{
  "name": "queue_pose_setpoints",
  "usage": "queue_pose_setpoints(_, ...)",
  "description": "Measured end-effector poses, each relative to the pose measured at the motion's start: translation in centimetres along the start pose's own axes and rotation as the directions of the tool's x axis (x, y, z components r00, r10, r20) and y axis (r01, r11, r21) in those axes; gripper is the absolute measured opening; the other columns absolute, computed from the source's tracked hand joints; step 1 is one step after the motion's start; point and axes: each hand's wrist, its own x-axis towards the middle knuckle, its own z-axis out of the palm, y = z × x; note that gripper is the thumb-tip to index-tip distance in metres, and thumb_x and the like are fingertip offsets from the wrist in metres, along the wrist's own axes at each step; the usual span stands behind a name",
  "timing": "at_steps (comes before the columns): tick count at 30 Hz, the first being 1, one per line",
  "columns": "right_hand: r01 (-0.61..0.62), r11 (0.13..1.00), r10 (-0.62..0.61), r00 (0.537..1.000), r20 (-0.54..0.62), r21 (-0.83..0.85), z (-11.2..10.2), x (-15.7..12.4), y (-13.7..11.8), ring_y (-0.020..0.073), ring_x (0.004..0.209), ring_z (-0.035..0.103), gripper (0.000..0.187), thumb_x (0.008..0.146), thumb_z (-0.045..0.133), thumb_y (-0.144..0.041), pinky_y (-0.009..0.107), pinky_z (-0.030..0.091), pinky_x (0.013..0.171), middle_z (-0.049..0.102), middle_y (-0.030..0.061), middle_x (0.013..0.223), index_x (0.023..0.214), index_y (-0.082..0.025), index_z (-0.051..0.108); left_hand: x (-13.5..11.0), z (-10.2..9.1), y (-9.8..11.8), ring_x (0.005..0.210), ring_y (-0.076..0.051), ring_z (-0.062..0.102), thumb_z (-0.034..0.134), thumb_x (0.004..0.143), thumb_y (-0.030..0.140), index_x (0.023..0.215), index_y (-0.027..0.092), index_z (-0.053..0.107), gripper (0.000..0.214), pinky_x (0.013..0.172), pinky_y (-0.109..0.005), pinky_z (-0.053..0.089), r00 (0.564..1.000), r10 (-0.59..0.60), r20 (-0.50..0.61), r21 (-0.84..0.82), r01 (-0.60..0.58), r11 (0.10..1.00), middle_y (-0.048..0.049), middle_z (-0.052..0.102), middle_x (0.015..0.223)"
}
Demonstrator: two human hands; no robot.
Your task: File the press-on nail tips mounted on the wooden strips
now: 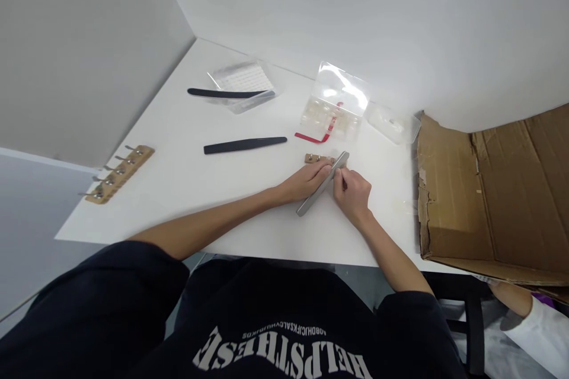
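A grey file (320, 187) slants between the two hands, over the white table (249, 189). The left hand's (306, 180) bent fingers reach one side; the right hand (353, 192) is curled nearly closed at the other. I can't tell which one grips it. A small wooden strip (315, 159) is just behind, then an open clear box (311, 113).

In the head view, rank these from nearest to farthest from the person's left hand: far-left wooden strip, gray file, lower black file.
From the left hand:
1. Gray file, right beside it.
2. Lower black file, to its left.
3. Wooden strip, at far left.
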Motion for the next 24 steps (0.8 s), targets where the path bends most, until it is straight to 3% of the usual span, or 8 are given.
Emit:
queue_pose_setpoints(16,-0.198,0.922,0.136,0.97,0.201,0.332,-0.43,0.22,-0.04,0.0106,0.052,0.033,0.044,0.104,0.044,-0.04,0.028,0.028,0.053,0.037,-0.0048,0.056,0.065,-0.023,0.035,0.08,-0.02,0.0,0.087,-0.021,0.056,0.025,0.111,0.047,0.089,0.021,0.05,0.042,0.089,-0.04,0.048,1.0,0.023,-0.012,-0.019,-0.023,1.0,-0.0052,0.059,0.092)
queue_pose_setpoints(24,-0.359,0.779,0.231,0.927,0.297,0.514,-0.62,0.63,-0.11,0.01,0.057,0.026,0.051,0.101,0.048,-0.051,0.028,0.023,0.054,0.025,-0.0049,0.059,0.062,-0.023,0.029,0.04,-0.08,0.28,0.087,-0.021,0.057,0.026,0.11,0.044,0.09,0.02,0.05,0.04,0.086,-0.038,0.049,1.0,0.014,-0.019,-0.005,-0.014,1.0,-0.0055,0.06,0.092)
